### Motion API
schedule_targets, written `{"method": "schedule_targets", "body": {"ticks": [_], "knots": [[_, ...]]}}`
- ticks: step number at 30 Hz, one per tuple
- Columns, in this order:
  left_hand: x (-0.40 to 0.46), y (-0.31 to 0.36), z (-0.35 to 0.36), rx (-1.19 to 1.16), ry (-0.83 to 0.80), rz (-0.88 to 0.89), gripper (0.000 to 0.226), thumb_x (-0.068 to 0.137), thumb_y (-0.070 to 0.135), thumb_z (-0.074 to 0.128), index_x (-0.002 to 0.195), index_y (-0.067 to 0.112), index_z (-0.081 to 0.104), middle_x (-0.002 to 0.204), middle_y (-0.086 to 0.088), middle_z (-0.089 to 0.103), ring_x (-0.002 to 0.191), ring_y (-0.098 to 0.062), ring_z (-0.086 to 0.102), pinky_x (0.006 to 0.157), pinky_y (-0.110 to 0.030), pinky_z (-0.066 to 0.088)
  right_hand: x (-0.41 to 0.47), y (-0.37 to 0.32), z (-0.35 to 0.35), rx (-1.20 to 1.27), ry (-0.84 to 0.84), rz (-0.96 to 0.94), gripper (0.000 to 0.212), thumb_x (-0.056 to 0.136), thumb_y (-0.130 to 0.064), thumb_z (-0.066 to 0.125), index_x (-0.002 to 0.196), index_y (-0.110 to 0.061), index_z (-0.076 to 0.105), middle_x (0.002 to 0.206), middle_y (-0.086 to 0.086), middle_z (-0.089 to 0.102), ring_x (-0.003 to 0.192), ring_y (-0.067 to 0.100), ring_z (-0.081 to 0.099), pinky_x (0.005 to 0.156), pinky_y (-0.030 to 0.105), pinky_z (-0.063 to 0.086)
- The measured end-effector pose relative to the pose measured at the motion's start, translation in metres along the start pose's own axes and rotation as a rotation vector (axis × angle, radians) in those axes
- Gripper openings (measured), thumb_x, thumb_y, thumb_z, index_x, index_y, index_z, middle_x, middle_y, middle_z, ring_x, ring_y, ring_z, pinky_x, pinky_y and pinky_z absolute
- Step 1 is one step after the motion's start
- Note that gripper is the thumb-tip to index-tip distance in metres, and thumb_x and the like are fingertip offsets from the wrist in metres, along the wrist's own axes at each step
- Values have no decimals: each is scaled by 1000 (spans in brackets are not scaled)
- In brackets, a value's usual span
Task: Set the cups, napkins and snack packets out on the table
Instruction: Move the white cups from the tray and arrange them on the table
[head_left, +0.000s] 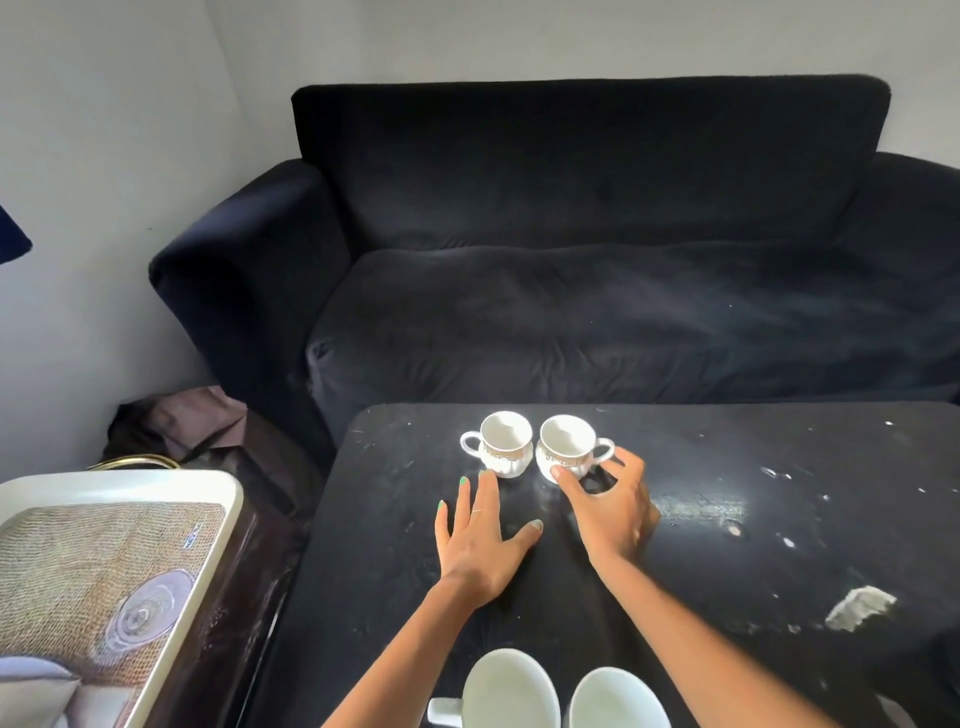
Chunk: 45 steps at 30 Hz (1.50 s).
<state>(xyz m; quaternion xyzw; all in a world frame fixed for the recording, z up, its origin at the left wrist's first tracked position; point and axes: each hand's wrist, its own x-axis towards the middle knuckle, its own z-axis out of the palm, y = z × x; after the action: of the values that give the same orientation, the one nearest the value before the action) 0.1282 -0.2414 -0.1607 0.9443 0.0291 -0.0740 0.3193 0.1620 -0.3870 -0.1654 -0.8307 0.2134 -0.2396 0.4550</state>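
Note:
Two small white cups with gold bands stand side by side at the far side of the black table (727, 545). The left cup (503, 451) has its handle pointing left, and the right cup (566, 452) has its handle pointing right. My right hand (610, 512) curls round the right cup, with the thumb on its front and the fingers by the handle. My left hand (480, 540) lies flat on the table with straight fingers, the tips just short of the left cup. No napkins or snack packets are in view.
Two larger white cups (511, 686) (618, 699) stand at the table's near edge between my forearms. A white-rimmed tray (228, 499) with a printed picture sits to the left. A dark sofa (571, 260) runs behind the table. The tabletop has chipped paint at the right.

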Motion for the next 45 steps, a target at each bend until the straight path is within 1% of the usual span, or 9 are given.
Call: {"method": "schedule_targets", "body": {"ticks": [14,22,25,29,34,37,41,43,45], "knots": [[5,1,1,43,-32,-32,83,90,64,37,153,27,-2,162,4,-5,147,-13,-16,113,-39,-18,1,-4,1,-64,-3,-30,66,60,-51,79,112,-25,46,107,-5,67,108,22,57,93,38,34],[1,3,-12,-137,-63,-73,75,93,55,42,153,30,5,162,0,0,148,-13,-9,117,-36,-12,-3,-5,-14,37,-119,71,92,59,-47,83,133,-19,37,130,2,55,119,22,53,100,41,37],[-12,1,-23,-256,-87,-104,68,96,49,43,152,32,9,162,2,1,149,-15,-6,118,-32,-7,-8,0,-30,66,-191,123,75,65,-43,81,128,-19,46,128,0,52,116,19,52,93,33,42],[-47,-7,-34,-437,-46,-144,58,98,43,43,151,35,19,161,7,7,149,-16,-3,118,-35,-3,-20,12,-60,56,-290,108,39,76,-31,76,109,-14,62,109,-1,55,109,20,54,88,28,39],[-100,-21,-49,-624,70,-225,47,101,33,42,147,30,34,159,6,19,149,-20,5,121,-40,3,-40,16,-97,-67,-434,78,6,83,-20,69,87,-16,70,115,0,57,118,23,48,100,37,35],[-134,-31,-53,-678,143,-260,43,101,27,43,144,24,41,157,1,27,148,-17,14,122,-39,7,-56,6,-118,-97,-508,34,9,87,-18,63,80,-22,66,105,0,64,109,25,55,97,39,41],[-174,-35,-49,-652,177,-292,42,101,19,44,142,17,43,156,-5,30,147,-12,15,120,-30,0,-81,-18,-136,-38,-526,-18,9,89,-16,59,85,-21,65,102,0,67,102,22,61,95,39,45],[-190,-35,-43,-618,199,-305,42,98,15,50,140,17,46,155,-10,31,147,-14,17,119,-30,-1,-95,-29,-138,-54,-557,-98,7,87,-22,62,93,-22,66,102,-7,65,106,17,59,96,37,43],[-199,-34,-34,-532,217,-326,47,94,15,56,140,19,46,155,-11,29,147,-15,18,118,-32,0,-110,-39,-140,-137,-615,-181,20,83,-36,64,101,-28,64,102,-17,58,110,10,52,98,33,36]]}}
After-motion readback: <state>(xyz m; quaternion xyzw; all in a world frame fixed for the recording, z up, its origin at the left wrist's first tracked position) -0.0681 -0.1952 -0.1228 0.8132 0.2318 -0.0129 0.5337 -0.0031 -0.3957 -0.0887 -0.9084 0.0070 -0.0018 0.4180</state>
